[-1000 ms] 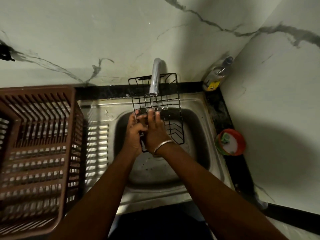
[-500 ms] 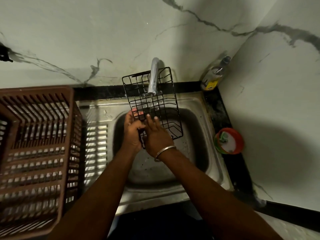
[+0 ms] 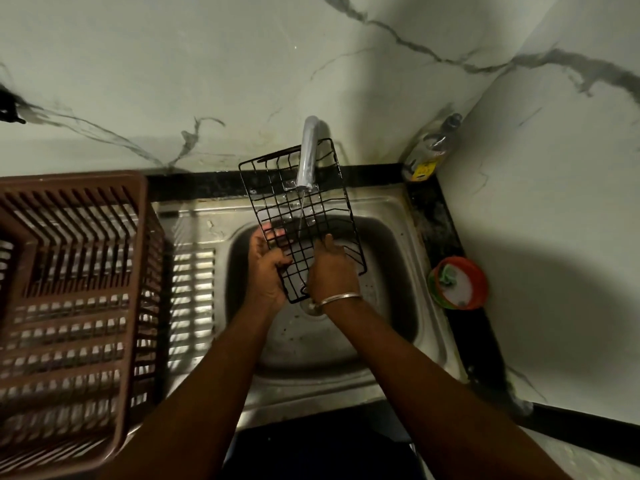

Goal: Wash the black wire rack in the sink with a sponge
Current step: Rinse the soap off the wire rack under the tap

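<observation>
black square-mesh wire rack [image 3: 322, 216], tilted over the steel sink [image 3: 398, 220] under the tap's [image 3: 308, 157] thin stream; left hand [image 3: 268, 268] curls round its edge, right hand [image 3: 332, 271] on the grid, grip unclear.

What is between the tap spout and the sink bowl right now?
The black wire rack, gripped by the left hand, with water running through it; head view.

Wire rack [image 3: 291, 210] is showing black, in a square grid. Dish basket [image 3: 69, 271] is showing brown, with slatted walls. Wall [image 3: 207, 64] is showing white marble with grey veining. Sink [image 3: 398, 209] and tap [image 3: 308, 154] are showing dull silver. Tub [image 3: 479, 285] is showing an orange rim and white contents.
</observation>
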